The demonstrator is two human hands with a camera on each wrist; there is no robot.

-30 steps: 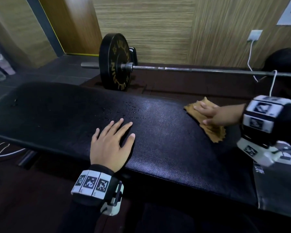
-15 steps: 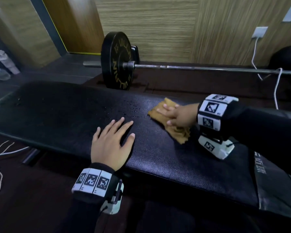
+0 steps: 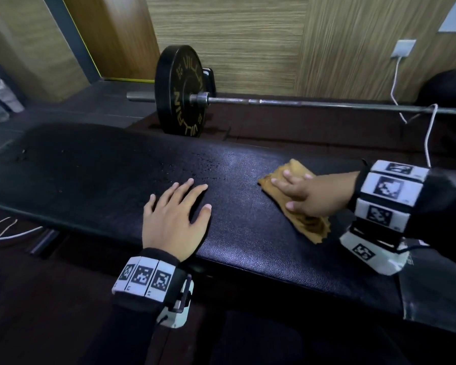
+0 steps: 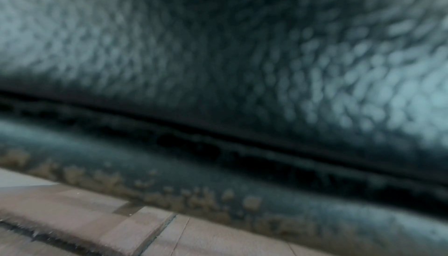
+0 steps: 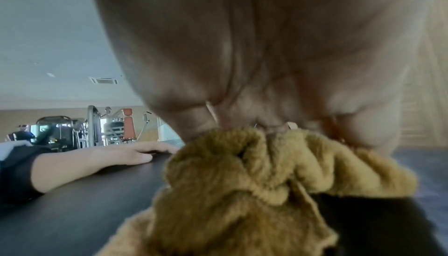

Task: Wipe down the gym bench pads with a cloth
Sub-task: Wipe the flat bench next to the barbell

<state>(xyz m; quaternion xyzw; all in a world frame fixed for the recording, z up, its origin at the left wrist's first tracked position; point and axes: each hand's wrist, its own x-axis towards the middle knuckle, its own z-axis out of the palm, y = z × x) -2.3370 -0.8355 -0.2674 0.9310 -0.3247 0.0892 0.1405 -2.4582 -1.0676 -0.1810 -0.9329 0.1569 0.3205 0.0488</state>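
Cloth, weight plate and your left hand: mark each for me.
cloth (image 3: 304,222), head view, on the bunched fold behind the right hand.
weight plate (image 3: 179,88), head view, on its black face with gold lettering.
left hand (image 3: 173,217), head view, on the back of the hand.

On the bench (image 3: 248,248) the left hand (image 3: 174,219) lies flat near the front edge. To its right the right hand (image 3: 306,196) rests on the cloth (image 3: 311,225). Behind the bench a barbell (image 3: 300,102) lies on the floor, its plate (image 3: 179,90) at the left.
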